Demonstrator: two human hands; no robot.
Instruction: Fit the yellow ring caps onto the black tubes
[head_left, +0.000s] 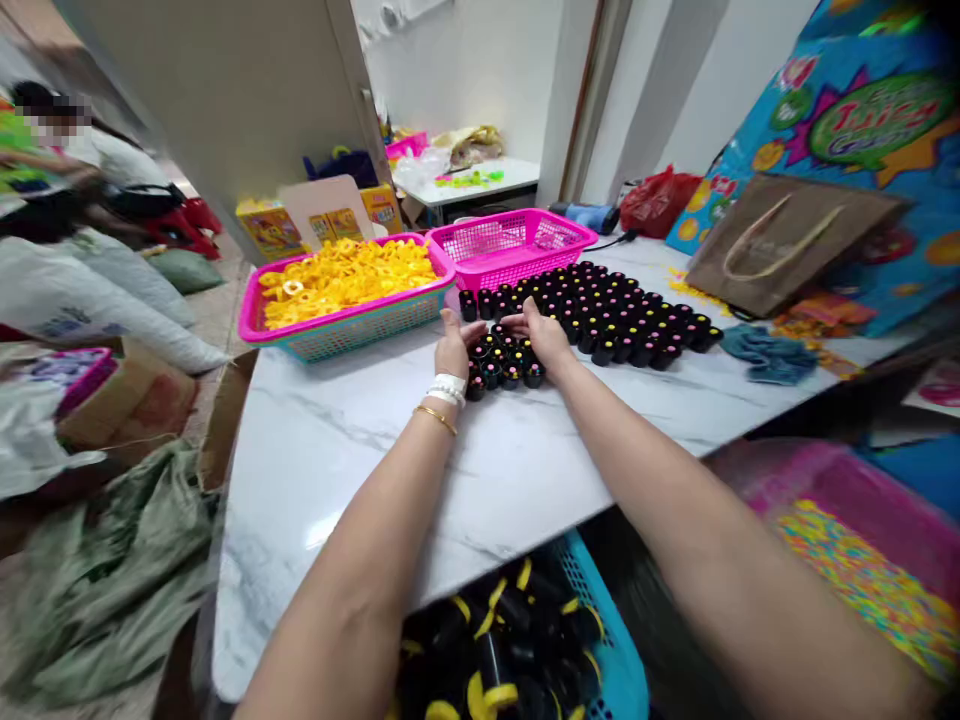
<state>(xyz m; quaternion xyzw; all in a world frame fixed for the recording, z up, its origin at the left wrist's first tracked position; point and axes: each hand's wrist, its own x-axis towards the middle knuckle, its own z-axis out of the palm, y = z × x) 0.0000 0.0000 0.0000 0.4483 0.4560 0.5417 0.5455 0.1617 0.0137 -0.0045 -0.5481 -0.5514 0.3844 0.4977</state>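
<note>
Many small black cylinders [615, 312] with pink or yellow dots on top stand in packed rows on the white marble-patterned table [330, 450]. My left hand [454, 345] rests at the left side of a nearer cluster of the cylinders [504, 358], fingers stretched out toward the far side. On that cluster's right side is my right hand [541, 335], its fingers extended and pointing left. The two hands flank the cluster from both sides. Neither hand is closed round a cylinder.
A pink-rimmed basket [345, 315] of yellow pieces and a pink basket [517, 245] stand behind. At right are a brown paper bag [795, 240] and blue cloth [770, 353]. Below the table edge, a blue basket [611, 630] holds black and yellow parts. A person [60, 140] sits far left.
</note>
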